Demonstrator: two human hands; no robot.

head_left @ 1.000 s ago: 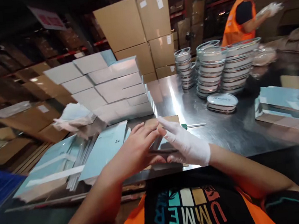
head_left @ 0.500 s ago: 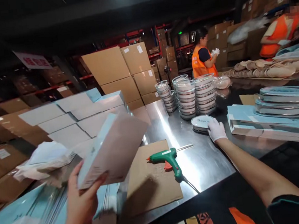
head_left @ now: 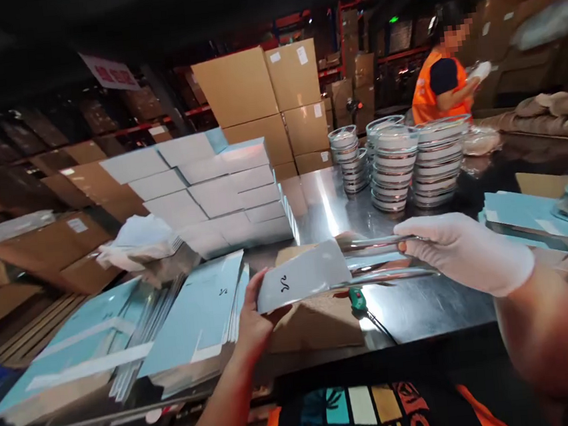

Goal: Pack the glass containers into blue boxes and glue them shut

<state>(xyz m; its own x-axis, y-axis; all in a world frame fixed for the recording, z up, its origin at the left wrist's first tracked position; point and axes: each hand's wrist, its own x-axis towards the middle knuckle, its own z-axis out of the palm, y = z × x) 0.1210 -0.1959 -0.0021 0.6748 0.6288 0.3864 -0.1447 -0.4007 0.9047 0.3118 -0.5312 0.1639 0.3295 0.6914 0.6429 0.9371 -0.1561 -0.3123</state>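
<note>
My right hand [head_left: 468, 252] has left the worktop [head_left: 423, 307] and now pinches a round tin [head_left: 384, 260]. My left hand [head_left: 252, 323] has lowered the box [head_left: 303, 275]; its fingers grip the box's edge.

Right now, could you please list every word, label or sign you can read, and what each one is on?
"MME": partial letters, seen upside down, on the wearer's shirt.
Red sign: characters too blurred to read.
Labels on cardboard cartons: too small to read.
Black squiggle on the held box: no legible word.
</note>
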